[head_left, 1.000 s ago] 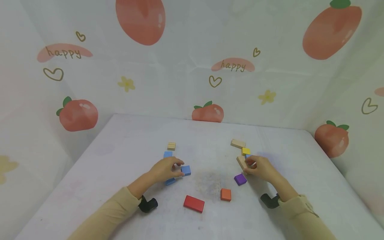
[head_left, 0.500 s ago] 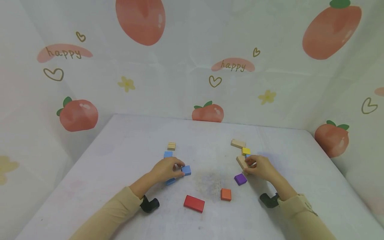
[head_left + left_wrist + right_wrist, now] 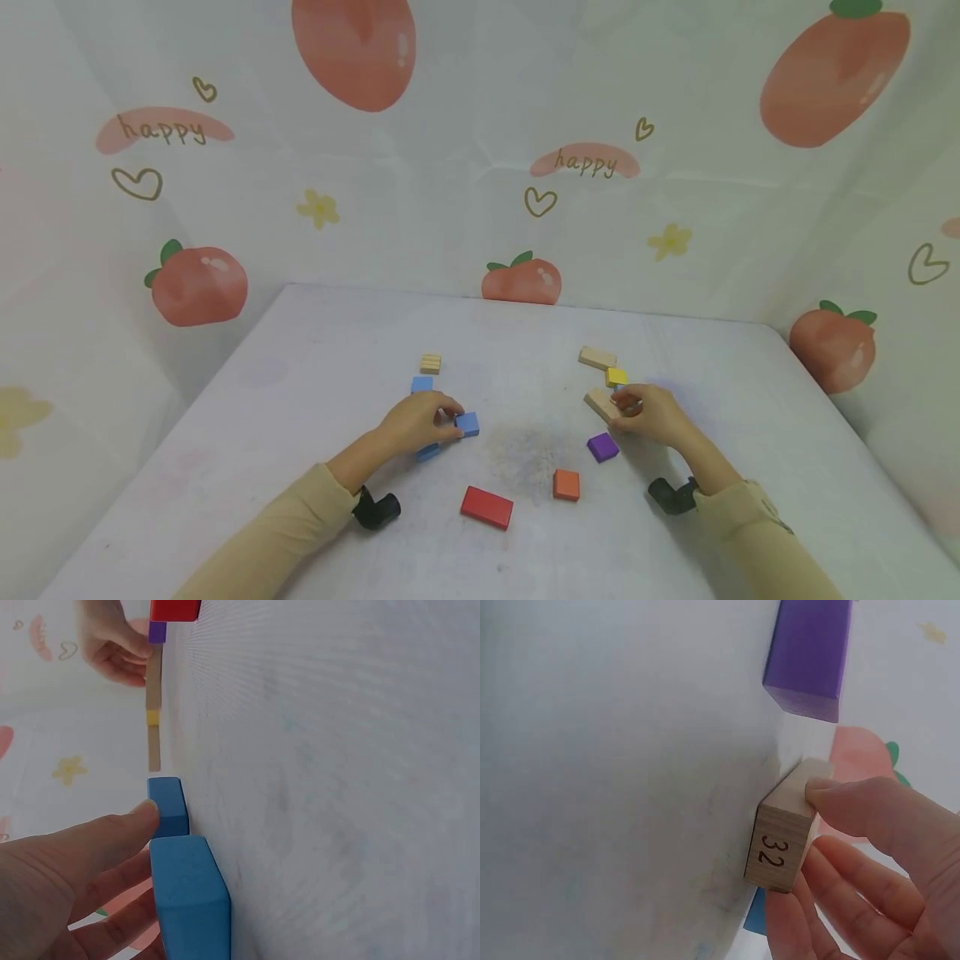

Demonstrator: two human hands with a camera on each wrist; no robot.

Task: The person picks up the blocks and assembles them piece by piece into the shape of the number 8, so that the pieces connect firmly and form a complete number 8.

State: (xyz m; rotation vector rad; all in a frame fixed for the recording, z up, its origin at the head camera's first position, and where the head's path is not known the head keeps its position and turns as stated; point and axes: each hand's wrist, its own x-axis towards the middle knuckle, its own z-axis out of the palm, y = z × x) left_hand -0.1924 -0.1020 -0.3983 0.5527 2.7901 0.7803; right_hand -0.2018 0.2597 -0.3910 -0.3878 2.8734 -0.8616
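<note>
My left hand (image 3: 420,423) pinches a small blue block (image 3: 467,424) on the table. In the left wrist view its thumb rests against that blue block (image 3: 169,806), while a nearer blue block (image 3: 189,900) hides some fingertips. Another blue block (image 3: 422,384) lies just beyond the hand. My right hand (image 3: 652,414) pinches a bare wooden block (image 3: 602,406) between thumb and fingers. Its end is stamped "32" in the right wrist view, where a blue piece (image 3: 756,911) shows partly behind it. A yellow block (image 3: 616,377) stands just past the right fingers.
Nearer me on the white table (image 3: 337,333) lie a purple block (image 3: 603,447), an orange block (image 3: 566,485) and a red oblong block (image 3: 487,507). Farther back are a ridged wooden block (image 3: 431,363) and a wooden plank (image 3: 597,357). A printed cloth (image 3: 420,208) hangs behind.
The wooden block in my right hand has turned a little, its far end swinging left. My left hand and its blue block have stayed nearly in place; the view shifted slightly.
</note>
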